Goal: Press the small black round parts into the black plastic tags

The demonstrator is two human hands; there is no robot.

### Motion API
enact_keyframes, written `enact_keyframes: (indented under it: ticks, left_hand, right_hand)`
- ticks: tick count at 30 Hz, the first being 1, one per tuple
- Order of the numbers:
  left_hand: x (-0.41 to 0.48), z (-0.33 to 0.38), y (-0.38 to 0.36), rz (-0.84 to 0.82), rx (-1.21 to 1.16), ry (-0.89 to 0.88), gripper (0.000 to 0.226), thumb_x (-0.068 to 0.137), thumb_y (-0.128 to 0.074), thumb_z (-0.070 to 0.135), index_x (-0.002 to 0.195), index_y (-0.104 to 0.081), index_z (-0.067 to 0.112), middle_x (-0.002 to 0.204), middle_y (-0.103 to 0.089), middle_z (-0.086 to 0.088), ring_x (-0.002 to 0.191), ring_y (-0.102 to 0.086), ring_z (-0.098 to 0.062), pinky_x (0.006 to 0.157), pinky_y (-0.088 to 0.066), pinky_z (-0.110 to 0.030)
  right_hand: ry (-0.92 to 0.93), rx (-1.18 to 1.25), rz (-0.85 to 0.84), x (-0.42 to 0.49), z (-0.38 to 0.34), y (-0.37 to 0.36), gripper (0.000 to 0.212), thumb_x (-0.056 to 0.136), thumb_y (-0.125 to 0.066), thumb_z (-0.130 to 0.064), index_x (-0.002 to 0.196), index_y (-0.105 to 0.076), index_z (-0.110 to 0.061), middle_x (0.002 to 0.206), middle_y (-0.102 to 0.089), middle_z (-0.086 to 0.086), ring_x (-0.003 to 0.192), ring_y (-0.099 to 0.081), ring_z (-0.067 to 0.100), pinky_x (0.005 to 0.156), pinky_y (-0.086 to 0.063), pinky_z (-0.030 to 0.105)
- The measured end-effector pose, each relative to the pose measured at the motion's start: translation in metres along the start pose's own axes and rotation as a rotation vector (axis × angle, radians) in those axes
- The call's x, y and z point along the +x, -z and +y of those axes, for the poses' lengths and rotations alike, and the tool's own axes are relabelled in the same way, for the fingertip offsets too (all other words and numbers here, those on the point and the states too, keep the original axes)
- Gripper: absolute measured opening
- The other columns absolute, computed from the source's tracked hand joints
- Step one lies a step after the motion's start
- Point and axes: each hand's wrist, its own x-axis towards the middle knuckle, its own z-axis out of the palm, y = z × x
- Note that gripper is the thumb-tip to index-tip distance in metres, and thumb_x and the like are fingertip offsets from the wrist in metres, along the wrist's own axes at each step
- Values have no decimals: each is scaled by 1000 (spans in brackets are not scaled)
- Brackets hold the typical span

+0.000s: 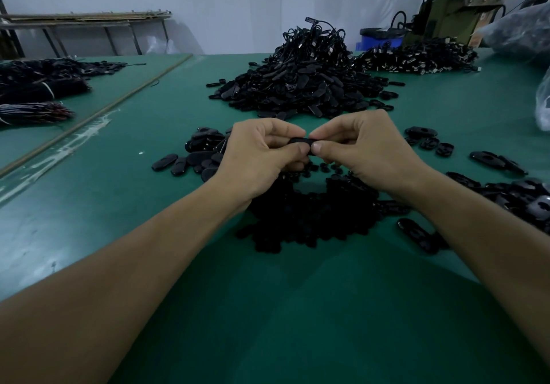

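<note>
Both hands meet above the green table [268,309] and pinch one black plastic tag [300,140] between thumbs and forefingers. My left hand [262,154] holds its left end, my right hand [357,148] its right end. Fingers hide most of the tag, and I cannot see whether a round part sits in it. Under the hands lies a heap of small black round parts [309,214]. Oval black tags [196,154] lie scattered to the left, and more tags [518,196] lie to the right.
A big mound of black tags and cords [306,86] rises beyond the hands, with another cord pile [416,56] at the back right. Bundled cords [38,94] lie far left. A clear plastic bag [543,100] sits at the right edge. A machine [458,14] stands behind.
</note>
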Motion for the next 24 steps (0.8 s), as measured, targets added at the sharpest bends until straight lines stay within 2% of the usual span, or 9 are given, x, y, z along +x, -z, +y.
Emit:
enact_keyframes:
  ticks: [6,12,18,24]
  left_hand:
    - [0,-1,1,-17,34,-3,14,83,-77,-1,88,-71,11,76,-77,-7,69,-75,-18,66,-58,-22]
    - [2,0,1,-10,46,-12,12,81,-80,0,89,-73,7,77,-77,-10,70,-76,-21,66,-59,-23]
    - [4,-2,3,-14,87,-32,13,81,-80,1,86,-74,12,75,-77,-8,70,-76,-21,66,-59,-23]
    - [4,1,4,4,169,-78,13,81,-80,2,82,-74,14,72,-76,-8,68,-76,-23,69,-62,-30]
  right_hand:
    - [26,-111,-50,1,-4,3,10,87,-75,-19,85,-72,-28,75,-73,-9,70,-66,-1,72,-53,19]
    - [26,-130,-32,0,-7,2,12,87,-74,-19,81,-71,-29,74,-72,-9,68,-65,0,68,-52,20]
    - [2,-103,-28,0,-7,1,6,87,-74,-20,84,-73,-25,74,-73,-7,71,-69,7,74,-59,31]
    - [8,-85,-30,-1,-8,-1,7,87,-74,-18,86,-73,-24,77,-74,-6,73,-69,4,78,-59,29]
